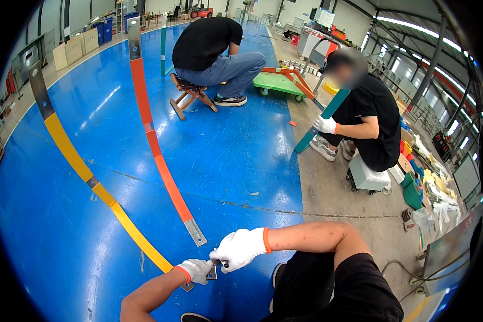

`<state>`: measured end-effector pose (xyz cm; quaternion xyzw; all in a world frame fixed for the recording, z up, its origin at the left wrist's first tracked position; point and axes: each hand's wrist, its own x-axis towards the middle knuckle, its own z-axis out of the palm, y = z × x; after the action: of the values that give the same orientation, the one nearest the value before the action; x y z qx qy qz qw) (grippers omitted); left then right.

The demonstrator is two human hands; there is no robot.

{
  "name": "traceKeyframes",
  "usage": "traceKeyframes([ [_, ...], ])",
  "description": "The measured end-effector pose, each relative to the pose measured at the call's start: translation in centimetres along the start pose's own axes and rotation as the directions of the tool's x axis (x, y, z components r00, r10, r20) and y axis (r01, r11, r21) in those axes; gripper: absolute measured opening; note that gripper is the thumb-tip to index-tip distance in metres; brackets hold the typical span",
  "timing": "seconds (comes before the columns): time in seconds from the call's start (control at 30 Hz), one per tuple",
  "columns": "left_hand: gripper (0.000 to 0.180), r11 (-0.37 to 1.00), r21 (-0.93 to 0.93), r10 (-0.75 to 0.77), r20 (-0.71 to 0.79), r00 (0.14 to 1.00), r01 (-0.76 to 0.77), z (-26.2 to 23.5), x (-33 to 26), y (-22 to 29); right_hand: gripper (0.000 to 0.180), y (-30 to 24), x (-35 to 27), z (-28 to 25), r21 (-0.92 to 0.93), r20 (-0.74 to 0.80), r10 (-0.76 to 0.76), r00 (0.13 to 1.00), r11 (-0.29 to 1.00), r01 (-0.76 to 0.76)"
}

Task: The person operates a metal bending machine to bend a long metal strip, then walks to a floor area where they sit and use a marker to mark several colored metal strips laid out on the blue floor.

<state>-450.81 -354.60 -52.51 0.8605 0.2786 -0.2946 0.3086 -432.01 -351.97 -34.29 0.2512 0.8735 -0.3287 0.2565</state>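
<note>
Both my hands wear white gloves with orange cuffs and meet low over the blue floor. My left hand is closed at a small metal plate with a hole in it. Just above the plate, my right hand is closed round a small dark tool, mostly hidden by the glove. Beside my left hand ends a long yellow strip with bare metal ends. A long red-orange strip, also metal-ended, lies to its right, its near end just ahead of my hands.
On a stool at the right, a person in white gloves holds a green bar. Another person sits on a wooden folding stool farther off, near a green wheeled dolly. Green rolls lie at right.
</note>
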Motion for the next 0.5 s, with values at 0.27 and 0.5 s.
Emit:
traceKeyframes([
  [0.27,0.049,1.0,0.005,-0.002,0.018,1.0,0.002,0.12,0.09,-0.06,0.035,-0.13,-0.1,-0.09,-0.002,-0.007,0.006,1.0,1.0,-0.006],
  [0.5,0.051,1.0,0.008,0.006,0.006,1.0,-0.006,0.72,0.56,-0.46,0.035,-0.15,-0.04,-0.07,0.007,0.004,0.021,1.0,1.0,-0.021],
])
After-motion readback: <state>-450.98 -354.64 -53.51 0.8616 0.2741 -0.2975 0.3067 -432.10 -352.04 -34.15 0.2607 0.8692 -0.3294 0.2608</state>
